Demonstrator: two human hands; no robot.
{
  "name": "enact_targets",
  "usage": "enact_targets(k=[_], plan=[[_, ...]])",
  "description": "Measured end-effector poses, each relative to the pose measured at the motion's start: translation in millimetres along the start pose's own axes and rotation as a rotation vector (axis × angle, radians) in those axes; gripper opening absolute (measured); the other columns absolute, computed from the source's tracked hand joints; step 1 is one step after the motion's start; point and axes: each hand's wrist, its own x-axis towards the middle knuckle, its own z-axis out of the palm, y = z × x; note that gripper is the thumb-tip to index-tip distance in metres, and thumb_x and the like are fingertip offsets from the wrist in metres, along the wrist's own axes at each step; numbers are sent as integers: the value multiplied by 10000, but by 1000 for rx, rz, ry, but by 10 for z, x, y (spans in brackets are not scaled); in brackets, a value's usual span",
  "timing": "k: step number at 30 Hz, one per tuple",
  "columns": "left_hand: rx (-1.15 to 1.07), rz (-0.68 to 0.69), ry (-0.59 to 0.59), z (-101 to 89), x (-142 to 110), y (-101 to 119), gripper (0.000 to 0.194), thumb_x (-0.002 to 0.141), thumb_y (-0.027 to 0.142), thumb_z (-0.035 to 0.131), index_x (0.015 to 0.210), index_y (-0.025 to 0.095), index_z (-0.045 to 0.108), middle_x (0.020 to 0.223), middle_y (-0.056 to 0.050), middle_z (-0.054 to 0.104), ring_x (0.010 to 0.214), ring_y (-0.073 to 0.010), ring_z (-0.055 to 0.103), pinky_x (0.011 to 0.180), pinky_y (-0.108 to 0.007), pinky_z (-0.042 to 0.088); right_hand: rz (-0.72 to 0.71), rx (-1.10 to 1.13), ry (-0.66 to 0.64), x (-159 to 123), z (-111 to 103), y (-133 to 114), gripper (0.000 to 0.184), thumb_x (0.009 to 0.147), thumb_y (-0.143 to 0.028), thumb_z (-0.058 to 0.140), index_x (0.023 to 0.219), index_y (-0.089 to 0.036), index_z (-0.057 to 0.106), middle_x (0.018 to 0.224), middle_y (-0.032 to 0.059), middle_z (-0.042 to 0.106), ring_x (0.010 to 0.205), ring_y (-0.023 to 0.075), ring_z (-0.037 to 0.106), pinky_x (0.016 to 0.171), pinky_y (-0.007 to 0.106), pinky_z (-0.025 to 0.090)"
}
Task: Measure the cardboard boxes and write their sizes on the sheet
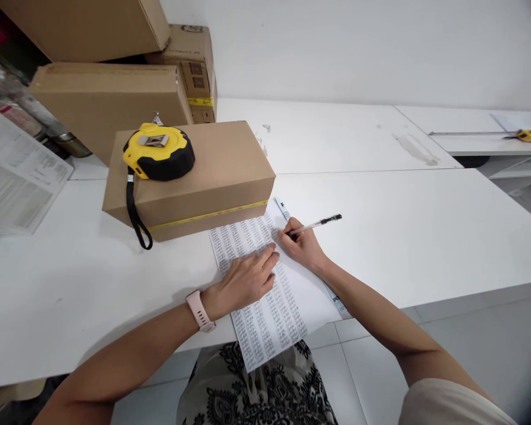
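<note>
A printed sheet point(269, 313) full of small rows of figures lies on the white table point(402, 236) and hangs over its near edge. My left hand point(248, 278) rests flat on the sheet, fingers stretched out; a pink watch is on that wrist. My right hand point(301, 243) is closed around a pen point(318, 224), its tip on the sheet near the top right. Just behind the sheet stands a cardboard box point(212, 177) with yellow tape along its side. A yellow and black tape measure point(158, 152) lies on top of the box, its black strap hanging down the front.
Larger cardboard boxes point(101, 100) are stacked at the back left against the wall. Printed papers point(13, 171) lie at the far left. On another table at the far right lies a second yellow tape measure point(527, 135) with its blade pulled out.
</note>
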Motion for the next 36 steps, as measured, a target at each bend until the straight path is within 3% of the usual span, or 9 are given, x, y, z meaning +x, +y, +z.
enact_targets(k=[36], plan=[[-28,-14,-1,10,-5,-6,400,1003,277,372,1338,96,496,1485,-181,486,1020,-253,668,689,-353,585,25,-5,-8,-12,-23,-23,241,847,-285,598,690,-224,425,590,-62,385,548,104,348,517,271,271]])
